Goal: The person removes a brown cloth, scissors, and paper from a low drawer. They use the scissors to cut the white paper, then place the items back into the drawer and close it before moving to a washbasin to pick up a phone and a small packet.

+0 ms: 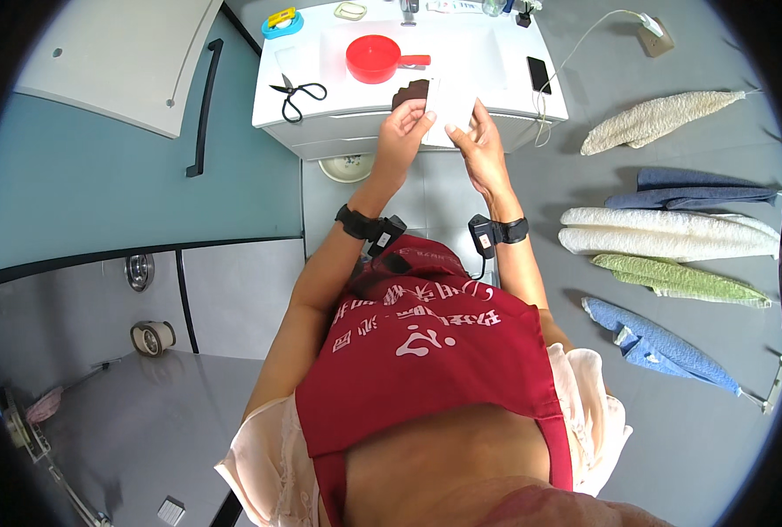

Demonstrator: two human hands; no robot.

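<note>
Above the front edge of the washbasin counter, I hold a flat white rectangular piece, perhaps paper or a thin packet. My left hand pinches its left edge, while the thumb of my right hand presses on its lower right part. A dark brown item with a scalloped edge shows just beyond my left fingers, partly covered; its material is unclear. Farther back, a red plastic scoop with a handle rests at the white sink basin. Black-handled scissors lie on the counter to the left.
A phone lies at the counter's right, near a white cable running to a wall socket. A blue soap dish stands back left. Below is a floor basin. Towels hang right; a glass door stands left.
</note>
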